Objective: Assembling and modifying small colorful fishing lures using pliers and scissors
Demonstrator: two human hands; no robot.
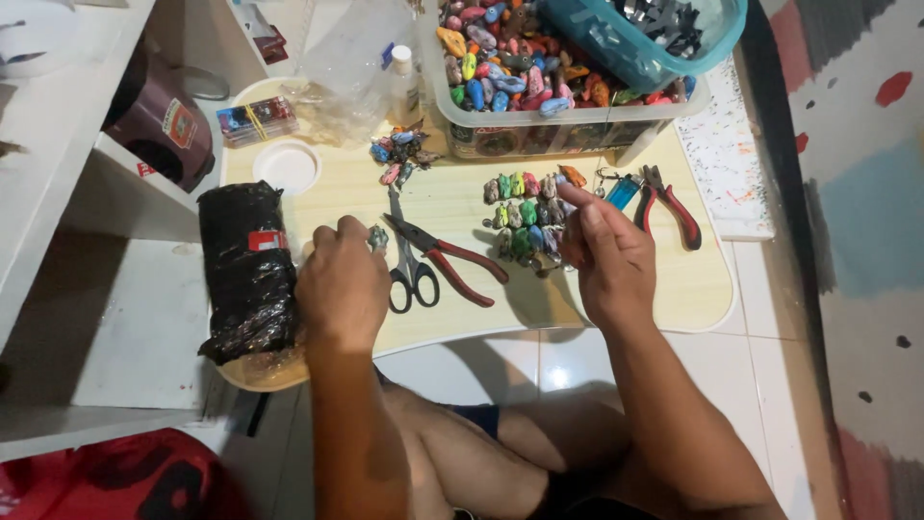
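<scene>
Pale wood grain is shown on the lap table (674,289). Red handles are seen on the pliers (452,258) and black ones on the scissors (412,279). The small figures (525,217) are multicoloured; the wrapped bundle (248,270) is black, the basket (640,43) teal, the lid (286,166) white.

A low, pale wooden lap table (664,289) with rounded corners carried the things. Along its far edge stood a clear plastic tub of coloured figures (539,96); at its left edge lay a black plastic-wrapped roll (245,270). Near the middle lay grey-handled scissors (409,270), red-handled pliers (452,258) and rows of small painted figures (525,212), with red-handled cutters (669,204) toward the right edge.
</scene>
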